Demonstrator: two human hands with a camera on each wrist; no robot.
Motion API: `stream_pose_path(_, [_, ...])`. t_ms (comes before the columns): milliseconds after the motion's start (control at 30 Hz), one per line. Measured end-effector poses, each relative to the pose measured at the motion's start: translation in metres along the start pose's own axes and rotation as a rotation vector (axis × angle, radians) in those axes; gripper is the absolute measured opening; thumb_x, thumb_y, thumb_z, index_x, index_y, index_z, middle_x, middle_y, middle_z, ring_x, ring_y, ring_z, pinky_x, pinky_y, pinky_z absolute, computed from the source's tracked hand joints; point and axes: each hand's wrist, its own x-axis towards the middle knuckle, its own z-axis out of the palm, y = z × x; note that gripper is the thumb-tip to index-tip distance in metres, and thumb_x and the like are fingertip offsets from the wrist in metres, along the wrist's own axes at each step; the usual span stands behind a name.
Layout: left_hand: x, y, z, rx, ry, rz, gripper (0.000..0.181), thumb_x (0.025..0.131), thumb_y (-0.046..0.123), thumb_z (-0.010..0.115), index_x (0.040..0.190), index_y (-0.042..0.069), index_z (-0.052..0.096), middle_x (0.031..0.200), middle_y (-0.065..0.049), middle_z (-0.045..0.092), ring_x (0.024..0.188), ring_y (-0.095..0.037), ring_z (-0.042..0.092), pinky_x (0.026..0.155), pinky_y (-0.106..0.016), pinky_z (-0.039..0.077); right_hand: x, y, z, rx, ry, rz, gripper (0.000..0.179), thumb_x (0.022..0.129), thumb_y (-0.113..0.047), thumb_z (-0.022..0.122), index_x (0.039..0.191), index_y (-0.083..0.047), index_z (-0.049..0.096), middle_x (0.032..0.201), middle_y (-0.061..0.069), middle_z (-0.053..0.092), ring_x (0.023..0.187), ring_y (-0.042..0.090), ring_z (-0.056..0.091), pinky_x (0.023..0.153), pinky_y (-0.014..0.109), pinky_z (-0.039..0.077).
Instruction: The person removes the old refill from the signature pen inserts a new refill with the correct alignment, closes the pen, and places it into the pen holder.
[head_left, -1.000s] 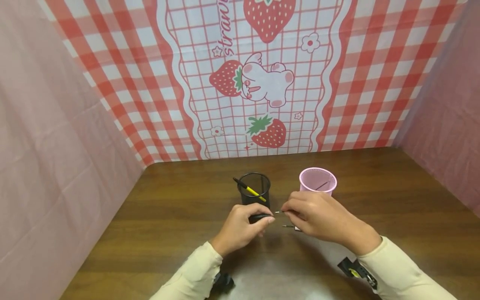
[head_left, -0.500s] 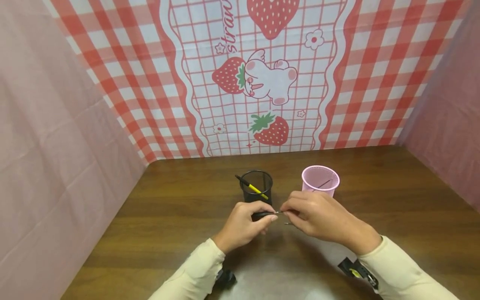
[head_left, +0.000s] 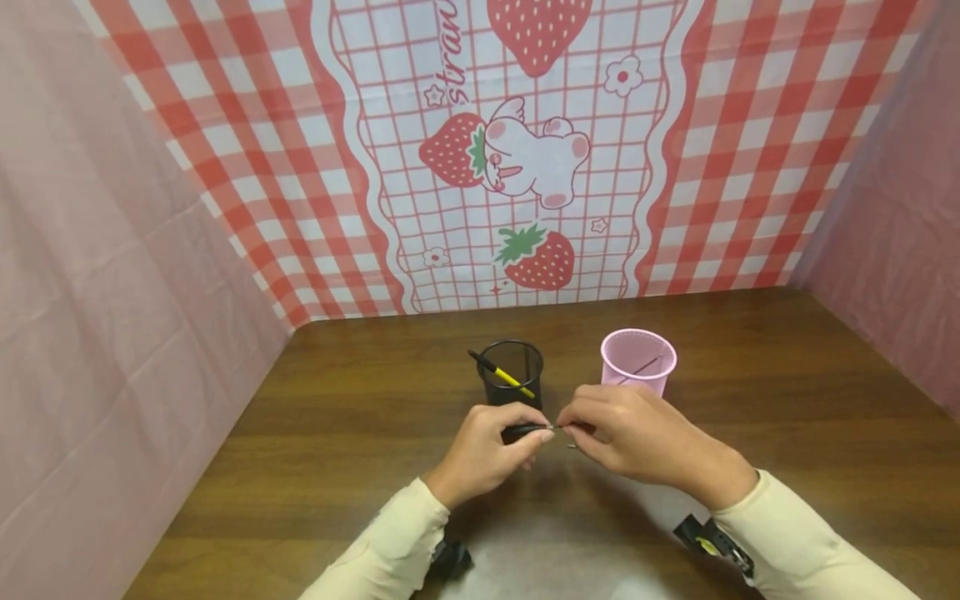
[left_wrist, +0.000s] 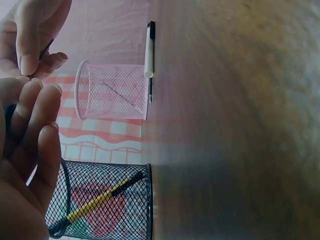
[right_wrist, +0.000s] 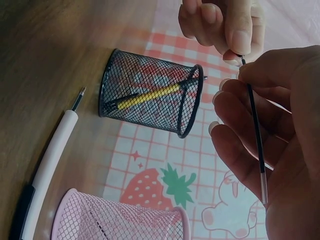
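My left hand (head_left: 480,448) grips a black pen barrel (head_left: 519,432) between thumb and fingers, above the table. Facing it, my right hand (head_left: 647,435) pinches a thin pen refill (right_wrist: 257,131), dark with a clear tail end. The refill's front end meets the barrel's end between my fingertips; how far it reaches in is hidden. Below the hands lies a white pen (right_wrist: 54,145) with a black end, a length of its refill sticking out at the other end. In the head view my right hand covers most of that pen.
Behind my left hand stands a black mesh cup (head_left: 513,367) holding a yellow-and-black pen (head_left: 502,375). A pink mesh cup (head_left: 638,357) with a thin dark stick inside stands behind my right hand. Patterned cloth (head_left: 525,167) closes off the back of the wooden table (head_left: 360,400).
The gap between the refill's metal tip and the barrel has closed as the hands drew together. Both hands keep their hold. The right hand now covers more of the white pen.
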Motion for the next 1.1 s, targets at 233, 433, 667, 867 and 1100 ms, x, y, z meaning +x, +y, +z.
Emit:
stream_pose_path(233, [-0.003, -0.022, 0.004, 0.037, -0.021, 0.048, 0.007, 0.087, -0.002, 0.074, 0.093, 0.001, 0.072, 0.069, -0.003, 0.067, 0.05, -0.003, 0.059, 0.05, -0.019, 0.05, 0.002, -0.003, 0.003, 0.0, 0.004, -0.02, 0.013, 0.08, -0.011, 0.077, 0.089, -0.018, 0.069, 0.082, -0.015, 0.06, 0.068, -0.004, 0.054, 0.057, 0.015, 0.046])
stream_pose_path(433, [-0.005, -0.03, 0.003, 0.052, -0.032, 0.076, 0.006, 0.09, 0.004, 0.072, 0.095, 0.008, 0.073, 0.078, 0.001, 0.07, 0.053, 0.003, 0.059, 0.053, -0.016, 0.051, 0.003, -0.004, 0.004, 0.003, -0.007, -0.008, 0.015, 0.082, -0.01, 0.076, 0.089, -0.019, 0.067, 0.082, -0.015, 0.061, 0.069, -0.003, 0.055, 0.058, 0.016, 0.047])
stream_pose_path(667, [-0.004, -0.03, 0.0, 0.082, -0.022, 0.128, 0.005, 0.093, 0.008, 0.069, 0.095, 0.011, 0.073, 0.075, 0.006, 0.067, 0.054, 0.008, 0.057, 0.054, -0.014, 0.05, 0.004, -0.005, 0.004, -0.001, -0.007, -0.001, 0.019, 0.078, -0.01, 0.08, 0.089, -0.019, 0.067, 0.081, -0.015, 0.06, 0.067, -0.001, 0.056, 0.058, 0.018, 0.047])
stream_pose_path(867, [-0.003, -0.03, -0.002, 0.079, 0.005, 0.103, 0.004, 0.095, 0.012, 0.069, 0.094, 0.012, 0.073, 0.076, 0.006, 0.068, 0.052, 0.001, 0.06, 0.053, -0.017, 0.052, 0.001, 0.0, -0.001, -0.023, -0.055, 0.063, 0.019, 0.079, -0.013, 0.081, 0.091, -0.019, 0.068, 0.081, -0.017, 0.06, 0.069, -0.002, 0.056, 0.06, 0.019, 0.049])
stream_pose_path(1100, [-0.004, -0.032, -0.005, 0.036, 0.061, 0.025, 0.003, 0.094, 0.012, 0.071, 0.093, 0.011, 0.074, 0.063, 0.007, 0.063, 0.049, 0.001, 0.058, 0.052, -0.02, 0.052, -0.005, 0.01, -0.014, -0.051, -0.08, 0.14, 0.017, 0.08, -0.012, 0.08, 0.091, -0.018, 0.07, 0.082, -0.018, 0.062, 0.072, -0.005, 0.056, 0.062, 0.022, 0.051])
